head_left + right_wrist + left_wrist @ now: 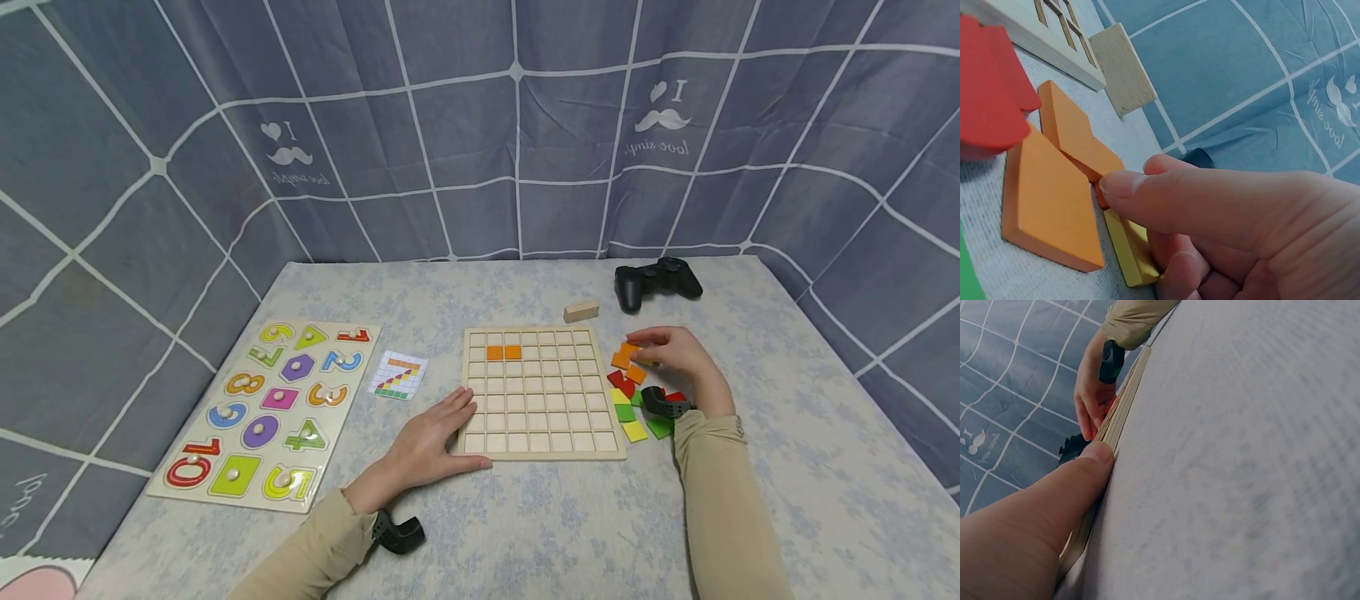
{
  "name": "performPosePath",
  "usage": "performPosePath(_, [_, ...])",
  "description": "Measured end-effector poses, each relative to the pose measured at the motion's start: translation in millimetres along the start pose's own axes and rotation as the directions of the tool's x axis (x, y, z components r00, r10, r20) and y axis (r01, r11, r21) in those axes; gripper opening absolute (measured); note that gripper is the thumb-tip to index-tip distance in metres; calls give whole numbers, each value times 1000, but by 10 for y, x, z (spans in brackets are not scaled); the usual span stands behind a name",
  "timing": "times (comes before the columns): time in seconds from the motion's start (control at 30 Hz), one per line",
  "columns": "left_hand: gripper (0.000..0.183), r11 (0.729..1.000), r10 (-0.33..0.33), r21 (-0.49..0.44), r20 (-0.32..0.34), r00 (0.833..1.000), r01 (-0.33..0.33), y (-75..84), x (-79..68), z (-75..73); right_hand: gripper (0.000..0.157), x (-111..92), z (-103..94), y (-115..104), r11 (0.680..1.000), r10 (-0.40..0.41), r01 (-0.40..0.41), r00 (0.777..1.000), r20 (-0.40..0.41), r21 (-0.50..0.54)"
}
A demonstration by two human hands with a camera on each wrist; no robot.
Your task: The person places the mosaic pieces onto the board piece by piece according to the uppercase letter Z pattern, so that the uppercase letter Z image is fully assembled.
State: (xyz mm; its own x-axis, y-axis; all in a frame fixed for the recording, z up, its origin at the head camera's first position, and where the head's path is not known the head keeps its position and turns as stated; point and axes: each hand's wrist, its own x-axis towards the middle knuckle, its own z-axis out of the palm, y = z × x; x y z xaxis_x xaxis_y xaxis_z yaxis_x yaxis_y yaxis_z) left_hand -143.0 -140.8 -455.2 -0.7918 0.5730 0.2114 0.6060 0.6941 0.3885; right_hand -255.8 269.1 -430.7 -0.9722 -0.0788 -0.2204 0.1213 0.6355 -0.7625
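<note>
Sitting inside the grid board (536,403) are two adjacent orange tiles (495,352).

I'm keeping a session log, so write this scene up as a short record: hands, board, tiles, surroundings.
left hand: touches the grid board around its near-left corner
right hand: at the loose orange tiles; grip unclear
board contents: two orange tiles, second row from far edge
other loose tiles: red, yellow, green
pattern card: left of board
surroundings: number puzzle, wooden block, game controller
</note>
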Motion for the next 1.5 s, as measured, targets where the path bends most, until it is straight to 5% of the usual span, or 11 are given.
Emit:
performPosePath(0.63, [86,1000,0,-3,7,1000,0,-5,5,-5,36,-36,20,-166,998,-45,44,999,-29,-40])
performPosePath(0.87, [86,1000,3,-2,-5,1000,-3,-2,-3,0,31,-110,26,-504,973,-207,201,977,-49,-110])
performPosePath(1.1, [86,1000,1,-1,-3,1000,-1,-6,-3,-3,22,-49,290,-1011,934,-324,336,940,107,-124])
performPosePath(1.27, [86,1000,0,-2,-1,1000,0,-14,-1,-1,19,127,572,-1173,916,-354,379,918,179,-133])
performPosePath(1.5, [86,1000,-3,-5,4,1000,3,-5,-3,-5,18,229,862,-1142,930,-286,323,937,202,-178])
